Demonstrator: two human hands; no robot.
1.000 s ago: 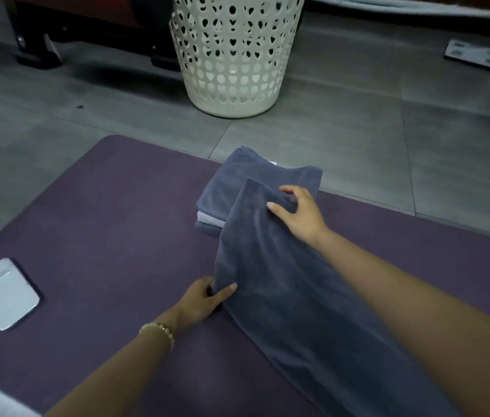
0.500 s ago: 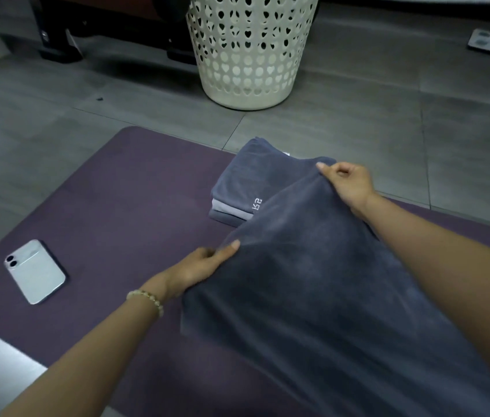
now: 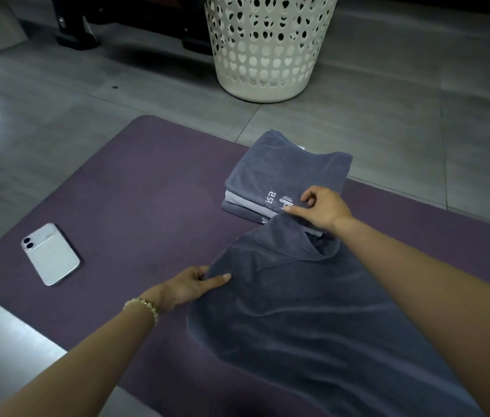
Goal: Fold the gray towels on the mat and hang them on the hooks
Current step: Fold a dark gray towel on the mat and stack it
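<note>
A: Status?

B: Leftmost, white slab phone [image 3: 51, 254] lies well left of the left hand [image 3: 189, 285], on the purple foam mat [image 3: 147, 191]. Its fingers [image 3: 219, 278] pinch the left edge of the loose dark gray terry towel [image 3: 312, 320].

A: Right side?

B: The right hand [image 3: 323, 209] pinches the far corner, over the stack of folded gray towels [image 3: 282, 173] just beyond. Stack looks done. This towel isn't folded yet, hanging not started, no hooks in view.

Bare stretch of purple rectangular mat [image 3: 153, 188] lies open between white smartphone [image 3: 50, 254] at left and stack of folded gray towels [image 3: 279, 173]; cream perforated plastic basket [image 3: 267, 49] blocks gray tiled floor [image 3: 388, 121] beyond stack.
</note>
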